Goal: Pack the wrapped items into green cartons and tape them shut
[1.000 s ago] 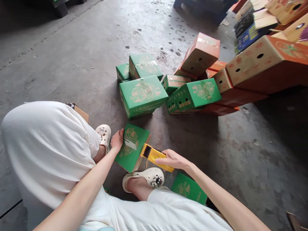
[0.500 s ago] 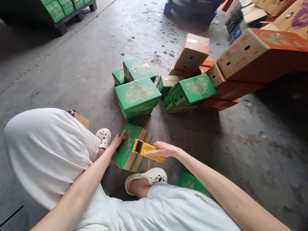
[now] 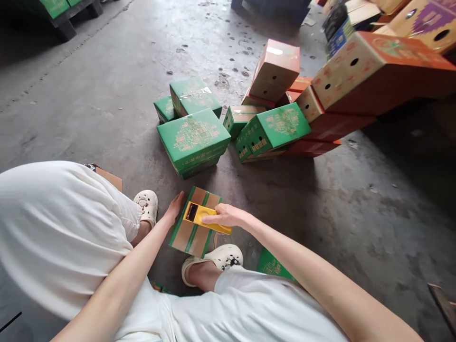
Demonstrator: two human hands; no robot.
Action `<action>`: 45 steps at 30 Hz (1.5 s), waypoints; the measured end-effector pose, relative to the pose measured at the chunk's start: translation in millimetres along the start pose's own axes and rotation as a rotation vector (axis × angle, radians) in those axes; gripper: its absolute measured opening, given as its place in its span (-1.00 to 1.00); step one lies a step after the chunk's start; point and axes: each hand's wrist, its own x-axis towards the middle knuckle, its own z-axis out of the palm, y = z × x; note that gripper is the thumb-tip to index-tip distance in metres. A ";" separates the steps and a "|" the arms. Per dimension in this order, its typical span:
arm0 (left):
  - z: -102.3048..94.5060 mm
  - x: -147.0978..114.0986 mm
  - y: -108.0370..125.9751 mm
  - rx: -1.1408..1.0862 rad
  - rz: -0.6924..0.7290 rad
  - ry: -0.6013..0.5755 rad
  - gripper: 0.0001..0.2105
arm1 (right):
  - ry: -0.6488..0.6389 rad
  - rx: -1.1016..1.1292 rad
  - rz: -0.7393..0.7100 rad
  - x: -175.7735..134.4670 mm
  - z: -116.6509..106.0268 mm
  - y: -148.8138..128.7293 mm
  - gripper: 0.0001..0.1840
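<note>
On the floor between my feet lies a carton [image 3: 192,240], its brown face with green stripes turned up. My left hand [image 3: 175,208] is at its left edge, fingers stretched out and close together; whether they touch the carton I cannot tell. In my right hand [image 3: 225,216] is a yellow hand-held tool [image 3: 204,215] with a dark patch at its front end. That tool is over the upper part of the brown face. Its exact kind does not show clearly.
Beyond the carton stand stacked green boxes [image 3: 194,135], with another green box [image 3: 285,123] leaning by red boxes [image 3: 356,128] on the right. My white clogs [image 3: 224,256] flank the carton. A green box [image 3: 274,266] sits near my right leg, and an opened brown box [image 3: 109,178] by my left.
The carton has turned from its tilted position, so the green printed face has gone from view and the brown striped face points up. My left hand has come off the green face to the edge.
</note>
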 end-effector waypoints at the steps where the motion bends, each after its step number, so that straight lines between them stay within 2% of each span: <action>1: -3.2 -2.0 3.9 -0.074 -0.026 -0.002 -0.30 | 0.014 0.020 0.005 4.0 1.7 -3.6 -0.30; 3: -9.4 -11.8 5.9 -0.205 -0.022 -0.038 -0.27 | -0.006 0.074 0.019 8.4 1.5 -8.3 -0.32; 5: -14.4 -27.4 0.4 -0.218 0.112 -0.111 -0.32 | -0.088 0.146 0.026 8.2 -2.7 -8.5 -0.32; 7: -18.4 -44.7 -9.0 -0.129 0.291 -0.181 -0.35 | -0.166 0.216 0.008 5.6 -7.5 -5.9 -0.30; 9: -21.8 -59.4 -18.1 -0.025 0.412 -0.218 -0.34 | -0.178 0.236 -0.005 2.8 -10.0 -3.0 -0.29; 12: -23.7 -72.2 -26.6 0.117 0.490 -0.239 -0.28 | -0.124 0.168 0.010 -0.3 -9.0 0.8 -0.29; 16: -18.0 -72.5 -32.3 0.287 0.575 -0.275 -0.11 | -0.159 0.179 -0.049 -2.4 -3.4 8.9 -0.26; 19: -14.5 -65.9 -36.6 0.277 0.578 -0.257 -0.08 | -0.145 0.212 -0.078 -1.2 2.0 10.7 -0.24; 23: -17.7 -59.2 -40.0 0.213 0.530 -0.261 -0.08 | -0.004 -0.011 -0.079 -5.4 4.4 8.8 -0.22; 25: -20.2 -59.4 -39.3 0.179 0.499 -0.268 -0.06 | 0.005 -0.064 -0.068 -15.9 2.8 17.7 -0.21; 28: -22.2 -63.0 -35.8 0.110 0.436 -0.299 -0.06 | -0.048 0.008 -0.027 -42.7 0.8 50.4 -0.20; 32: -21.5 -68.2 -30.4 0.060 0.379 -0.318 -0.07 | -0.137 0.306 0.076 -79.9 6.0 102.8 -0.18; 35: -19.7 -70.8 -27.8 0.044 0.381 -0.322 -0.07 | -0.147 0.396 0.123 -92.5 13.2 124.5 -0.20; 40: -17.9 -76.7 -24.1 0.044 0.378 -0.316 -0.02 | -0.138 0.368 0.128 -78.1 14.8 132.1 -0.20; 45: -15.8 -78.0 -16.5 0.188 0.399 -0.295 -0.11 | -0.148 0.232 0.162 -46.6 9.2 126.6 -0.17</action>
